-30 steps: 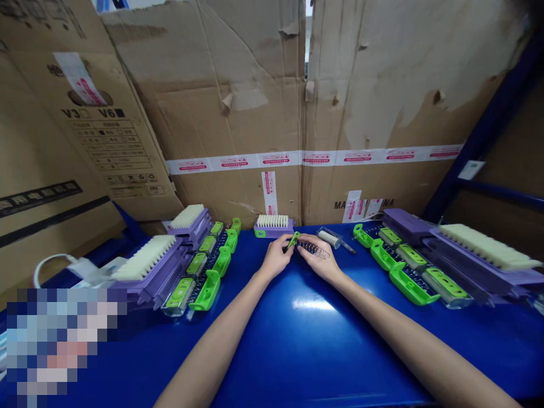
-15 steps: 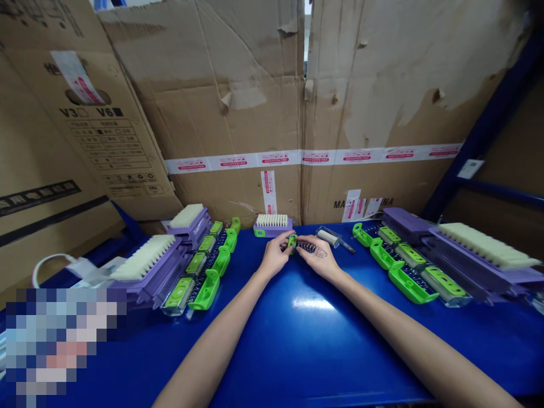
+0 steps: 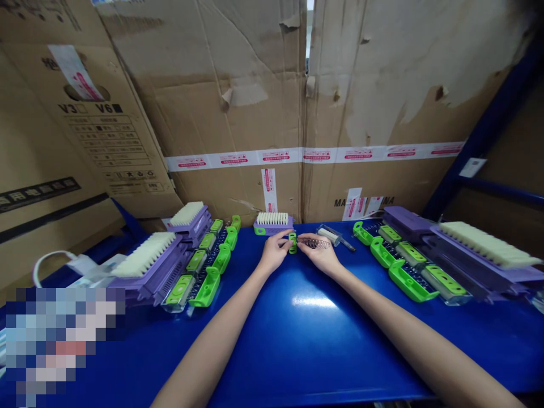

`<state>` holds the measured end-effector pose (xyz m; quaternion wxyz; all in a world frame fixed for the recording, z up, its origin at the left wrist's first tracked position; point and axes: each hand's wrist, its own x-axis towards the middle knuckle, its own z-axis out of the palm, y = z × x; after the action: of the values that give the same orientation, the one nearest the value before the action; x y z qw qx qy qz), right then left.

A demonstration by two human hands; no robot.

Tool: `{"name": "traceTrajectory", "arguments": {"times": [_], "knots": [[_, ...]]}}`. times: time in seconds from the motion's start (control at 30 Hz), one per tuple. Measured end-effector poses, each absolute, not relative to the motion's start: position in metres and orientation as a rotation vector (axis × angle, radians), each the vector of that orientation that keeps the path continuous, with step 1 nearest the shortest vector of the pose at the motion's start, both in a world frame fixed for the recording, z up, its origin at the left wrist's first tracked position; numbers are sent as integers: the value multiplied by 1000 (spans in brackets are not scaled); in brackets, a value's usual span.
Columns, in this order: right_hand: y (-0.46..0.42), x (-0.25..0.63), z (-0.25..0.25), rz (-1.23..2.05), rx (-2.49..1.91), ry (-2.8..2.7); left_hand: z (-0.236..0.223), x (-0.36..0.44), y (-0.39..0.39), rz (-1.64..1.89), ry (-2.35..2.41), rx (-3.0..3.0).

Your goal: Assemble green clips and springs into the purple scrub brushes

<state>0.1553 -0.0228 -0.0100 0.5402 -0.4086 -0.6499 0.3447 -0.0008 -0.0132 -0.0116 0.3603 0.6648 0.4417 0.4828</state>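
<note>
My left hand pinches a small green plastic piece, held upright over the blue table. My right hand is closed round a metal coil spring that lies sideways, its left end meeting the green piece. Both hands work close together at the far middle of the table. Just behind the right hand lies a small clear roller with a thin handle.
A small purple brush stands behind the hands. Rows of purple brushes with green parts lie at the left and at the right. Worn cardboard boxes wall off the back. A blue rack post rises at the right.
The green piece has turned from tilted to upright in my left hand. The spring has swung level and shifted slightly farther away. Both hands stay together.
</note>
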Motion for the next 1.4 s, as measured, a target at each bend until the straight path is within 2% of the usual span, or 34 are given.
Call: {"name": "traceTrajectory", "arguments": {"times": [1.03, 1.4], "knots": [[-18, 153, -18, 946, -941, -1545, -17, -2, -11, 1254, 1150, 1654], [-18, 156, -20, 644, -999, -1712, -14, -2, -12, 1189, 1083, 1708]]}}
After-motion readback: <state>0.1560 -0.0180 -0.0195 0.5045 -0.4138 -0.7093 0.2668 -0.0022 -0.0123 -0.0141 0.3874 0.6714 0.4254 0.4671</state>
